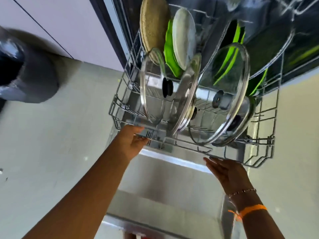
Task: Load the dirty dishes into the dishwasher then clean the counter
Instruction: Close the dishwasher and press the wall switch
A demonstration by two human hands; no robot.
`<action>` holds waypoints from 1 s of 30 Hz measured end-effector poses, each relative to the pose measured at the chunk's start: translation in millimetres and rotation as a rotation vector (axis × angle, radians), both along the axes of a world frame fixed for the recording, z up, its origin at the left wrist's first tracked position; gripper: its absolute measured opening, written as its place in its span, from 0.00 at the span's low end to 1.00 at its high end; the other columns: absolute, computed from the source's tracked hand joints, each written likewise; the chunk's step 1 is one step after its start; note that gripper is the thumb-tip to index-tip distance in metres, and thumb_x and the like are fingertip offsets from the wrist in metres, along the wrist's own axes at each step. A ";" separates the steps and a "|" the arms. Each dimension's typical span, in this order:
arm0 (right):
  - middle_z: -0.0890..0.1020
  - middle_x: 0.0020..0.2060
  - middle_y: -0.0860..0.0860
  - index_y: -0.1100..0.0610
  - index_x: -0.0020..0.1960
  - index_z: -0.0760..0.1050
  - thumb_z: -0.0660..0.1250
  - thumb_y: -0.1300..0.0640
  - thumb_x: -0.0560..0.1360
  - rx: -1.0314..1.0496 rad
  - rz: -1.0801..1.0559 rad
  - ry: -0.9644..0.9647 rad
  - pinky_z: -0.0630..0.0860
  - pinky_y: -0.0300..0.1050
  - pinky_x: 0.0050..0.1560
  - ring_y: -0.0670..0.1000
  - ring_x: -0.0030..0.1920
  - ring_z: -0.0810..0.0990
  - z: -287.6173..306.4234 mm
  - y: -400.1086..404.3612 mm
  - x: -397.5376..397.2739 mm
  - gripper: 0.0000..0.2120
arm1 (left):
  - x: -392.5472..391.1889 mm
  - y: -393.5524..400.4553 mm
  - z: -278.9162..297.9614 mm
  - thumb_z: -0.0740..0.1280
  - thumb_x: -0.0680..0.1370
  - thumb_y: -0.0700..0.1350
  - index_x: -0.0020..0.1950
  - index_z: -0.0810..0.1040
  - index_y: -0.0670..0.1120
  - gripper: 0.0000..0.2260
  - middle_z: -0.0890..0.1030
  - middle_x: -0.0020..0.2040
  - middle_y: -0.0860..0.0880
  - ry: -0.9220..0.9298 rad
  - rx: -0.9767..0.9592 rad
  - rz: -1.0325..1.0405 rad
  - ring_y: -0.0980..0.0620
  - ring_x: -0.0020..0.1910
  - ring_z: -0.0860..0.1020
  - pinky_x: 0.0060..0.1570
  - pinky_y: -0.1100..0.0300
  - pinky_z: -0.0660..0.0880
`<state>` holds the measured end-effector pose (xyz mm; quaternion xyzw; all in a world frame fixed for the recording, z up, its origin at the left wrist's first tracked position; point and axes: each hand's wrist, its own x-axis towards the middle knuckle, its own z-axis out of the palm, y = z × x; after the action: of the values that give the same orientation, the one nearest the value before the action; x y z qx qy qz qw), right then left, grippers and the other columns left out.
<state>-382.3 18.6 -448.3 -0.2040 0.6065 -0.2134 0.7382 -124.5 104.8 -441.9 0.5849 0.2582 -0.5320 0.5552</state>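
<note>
The grey wire lower rack (120,107) of the dishwasher is pulled partway out. It holds several glass pot lids (231,94), green plates (170,54), a white plate (183,37) and a tan speckled plate (152,23), all standing on edge. My left hand (133,142) grips the front rail of the rack at its left. My right hand (227,171) is flat with fingers together, touching the front rail on the right from below.
The open dishwasher door (165,185) lies below the rack, under my arms. A dark grey round bin (29,69) stands on the pale floor (60,135) at the left. White cabinet fronts (57,23) run along the upper left.
</note>
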 end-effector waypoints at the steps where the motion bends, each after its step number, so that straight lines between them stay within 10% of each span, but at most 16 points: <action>1: 0.84 0.30 0.55 0.69 0.38 0.75 0.52 0.73 0.76 0.028 -0.008 0.008 0.81 0.39 0.36 0.51 0.32 0.84 -1.2 -14.4 5.6 0.15 | 6.5 -14.0 -3.1 0.59 0.76 0.33 0.42 0.72 0.40 0.05 0.75 0.42 0.40 -0.006 -0.008 0.002 0.43 0.41 0.76 0.46 0.54 0.74; 4: 0.83 0.30 0.57 0.71 0.39 0.72 0.64 0.71 0.67 0.062 -0.013 -0.029 0.81 0.41 0.31 0.54 0.30 0.83 0.2 -51.8 21.4 0.03 | 21.2 -50.7 -4.1 0.59 0.76 0.33 0.41 0.72 0.40 0.06 0.76 0.41 0.41 -0.009 -0.039 -0.010 0.44 0.40 0.77 0.42 0.53 0.77; 6: 0.82 0.27 0.56 0.71 0.37 0.72 0.68 0.65 0.51 0.066 0.018 -0.026 0.80 0.40 0.29 0.53 0.28 0.83 -1.6 -73.3 31.5 0.16 | 30.5 -71.3 -3.5 0.58 0.77 0.33 0.42 0.71 0.40 0.06 0.74 0.41 0.41 -0.029 -0.060 -0.034 0.45 0.41 0.76 0.43 0.54 0.76; 11: 0.79 0.20 0.55 0.66 0.37 0.65 0.50 0.69 0.77 0.072 0.012 0.056 0.77 0.35 0.25 0.49 0.23 0.81 -1.0 -133.5 65.2 0.11 | 54.9 -122.2 1.1 0.57 0.78 0.33 0.44 0.70 0.36 0.05 0.75 0.41 0.37 -0.012 -0.100 -0.024 0.39 0.45 0.75 0.53 0.49 0.74; 16: 0.80 0.23 0.51 0.63 0.39 0.68 0.50 0.67 0.79 -0.012 0.062 0.075 0.77 0.33 0.28 0.46 0.25 0.81 -6.3 -182.7 80.9 0.12 | 72.0 -174.3 -0.6 0.56 0.77 0.31 0.42 0.69 0.40 0.08 0.79 0.24 0.48 -0.129 -0.218 -0.119 0.49 0.39 0.75 0.40 0.58 0.78; 19: 0.81 0.26 0.50 0.59 0.36 0.67 0.51 0.66 0.79 -0.084 0.092 0.087 0.76 0.32 0.30 0.44 0.25 0.81 -4.6 -206.4 89.3 0.14 | 74.2 -197.4 -1.5 0.54 0.77 0.30 0.41 0.68 0.39 0.09 0.78 0.35 0.44 -0.129 -0.236 -0.053 0.49 0.38 0.75 0.36 0.61 0.77; 26: 0.80 0.21 0.48 0.60 0.36 0.67 0.51 0.67 0.78 -0.174 -0.081 0.007 0.78 0.37 0.37 0.47 0.36 0.81 -3.9 -238.8 108.9 0.14 | 77.0 -243.1 -1.1 0.54 0.78 0.28 0.38 0.68 0.37 0.11 0.70 0.37 0.42 -0.154 -0.204 0.071 0.48 0.39 0.73 0.61 0.56 0.72; 30: 0.82 0.26 0.46 0.62 0.43 0.70 0.50 0.66 0.78 -0.189 0.013 0.057 0.79 0.35 0.34 0.47 0.35 0.82 -4.8 -245.5 104.8 0.11 | 75.2 -238.4 -8.7 0.51 0.77 0.26 0.38 0.68 0.37 0.13 0.71 0.38 0.42 -0.195 -0.257 -0.002 0.49 0.40 0.73 0.57 0.54 0.73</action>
<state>-277.5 -226.8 -453.1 -0.2826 0.6032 -0.2592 0.6993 -49.3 -133.7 -450.6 0.5581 0.1322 -0.5018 0.6475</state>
